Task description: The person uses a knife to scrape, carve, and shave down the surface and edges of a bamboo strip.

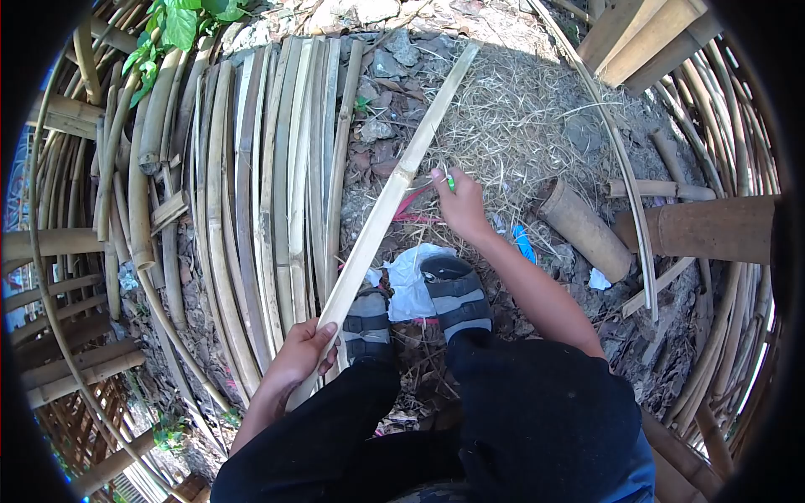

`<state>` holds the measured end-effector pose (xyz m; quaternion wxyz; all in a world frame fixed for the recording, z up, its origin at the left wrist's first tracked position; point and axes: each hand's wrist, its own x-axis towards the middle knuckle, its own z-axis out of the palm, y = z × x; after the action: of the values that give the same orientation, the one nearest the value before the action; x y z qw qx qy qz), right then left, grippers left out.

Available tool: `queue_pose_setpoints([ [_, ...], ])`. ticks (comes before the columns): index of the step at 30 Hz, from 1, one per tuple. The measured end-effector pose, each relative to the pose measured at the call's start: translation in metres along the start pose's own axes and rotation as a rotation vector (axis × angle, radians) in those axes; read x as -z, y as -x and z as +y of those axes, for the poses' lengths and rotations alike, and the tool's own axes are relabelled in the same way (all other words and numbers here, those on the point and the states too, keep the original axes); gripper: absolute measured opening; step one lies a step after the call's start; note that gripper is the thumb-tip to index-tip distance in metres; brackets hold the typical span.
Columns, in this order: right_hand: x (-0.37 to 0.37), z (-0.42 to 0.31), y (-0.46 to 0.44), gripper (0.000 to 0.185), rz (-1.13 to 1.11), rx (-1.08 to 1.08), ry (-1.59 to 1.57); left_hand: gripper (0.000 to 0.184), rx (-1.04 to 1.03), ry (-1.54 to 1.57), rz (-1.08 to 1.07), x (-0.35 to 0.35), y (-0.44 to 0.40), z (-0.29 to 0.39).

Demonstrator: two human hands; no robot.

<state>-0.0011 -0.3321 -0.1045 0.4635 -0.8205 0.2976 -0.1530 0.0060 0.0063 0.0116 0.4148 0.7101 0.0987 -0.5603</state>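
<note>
A long split bamboo strip [379, 225] slants across the middle, its pale flat face upward. My left hand [303, 350] is closed around its lower end, thumb on top, close to my left knee. Beside the strip's node, my right hand [461, 203] is closed on a small thing with a bright green part [451, 182]; most of it is hidden by the fingers, so its kind does not show. Whether that hand touches the strip I cannot tell. Below the strip, pink ribbon [411, 204] lies on the ground near my right hand.
Several bamboo strips [251, 184] lie side by side at left. Between my sandals [455, 293] is a white crumpled sheet [411, 281]. A thick bamboo piece [584, 228], a blue wrapper [524, 243] and dry shavings [511, 117] lie at right. Bamboo fencing [721, 109] curves around the edges.
</note>
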Motion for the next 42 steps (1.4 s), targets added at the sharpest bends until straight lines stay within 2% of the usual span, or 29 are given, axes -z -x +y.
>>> queue_pose_setpoints([
  [2,0.004,-0.005,0.012,0.039,0.021,0.016,0.06,0.029,0.008,0.019,0.011,-0.001,0.001,0.001],
  [3,0.006,-0.008,0.021,0.039,0.019,0.016,0.06,0.028,0.013,0.037,0.021,-0.001,0.002,0.002],
  [5,0.008,-0.013,0.042,0.045,-0.129,0.193,0.031,0.028,0.022,0.058,0.005,0.001,0.002,0.001],
  [6,0.006,-0.014,0.051,0.045,-0.127,0.192,0.032,0.028,0.03,0.078,-0.013,0.002,0.001,0.001],
  [8,-0.002,-0.013,0.063,0.042,-0.207,0.523,0.291,0.028,0.041,0.123,-0.036,0.003,0.003,0.001],
  [12,-0.009,0.01,0.04,0.04,-0.237,0.552,0.433,0.027,0.058,0.181,-0.028,0.003,0.004,-0.003],
  [15,-0.001,0.011,0.024,0.04,-0.271,0.438,0.566,0.028,0.062,0.145,-0.04,0.003,0.004,-0.005],
  [17,0.004,0.014,0.018,0.041,-0.234,0.604,0.655,0.029,0.057,0.132,-0.045,0.001,0.007,-0.003],
  [20,0.008,0.016,0.012,0.041,-0.179,0.711,0.773,0.029,0.055,0.121,-0.035,-0.003,0.009,-0.001],
  [26,0.009,0.023,0.005,0.04,-0.061,0.828,0.823,0.029,0.044,0.102,-0.015,-0.007,0.009,0.001],
  [30,0.013,0.019,-0.001,0.042,-0.095,0.837,0.807,0.028,0.037,0.118,-0.002,-0.007,0.009,-0.004],
  [32,0.016,0.019,-0.007,0.045,-0.166,0.508,0.941,0.029,0.048,0.117,-0.006,0.0,0.008,-0.014],
  [34,0.082,0.047,-0.066,0.052,0.044,0.083,0.908,0.029,0.095,0.123,0.026,0.012,0.019,-0.031],
  [36,0.124,0.021,-0.074,0.058,0.034,0.051,0.869,0.029,0.091,0.126,0.054,0.019,0.017,-0.048],
  [37,0.125,0.011,-0.056,0.058,0.001,0.018,0.87,0.029,0.134,0.119,0.047,0.019,0.022,-0.062],
  [41,0.115,-0.038,-0.048,0.064,0.018,0.034,0.681,0.023,0.119,0.242,-0.031,0.015,0.013,-0.04],
  [42,0.119,-0.039,-0.043,0.062,-0.11,0.109,0.747,0.024,0.125,0.238,-0.064,0.017,0.016,-0.037],
])
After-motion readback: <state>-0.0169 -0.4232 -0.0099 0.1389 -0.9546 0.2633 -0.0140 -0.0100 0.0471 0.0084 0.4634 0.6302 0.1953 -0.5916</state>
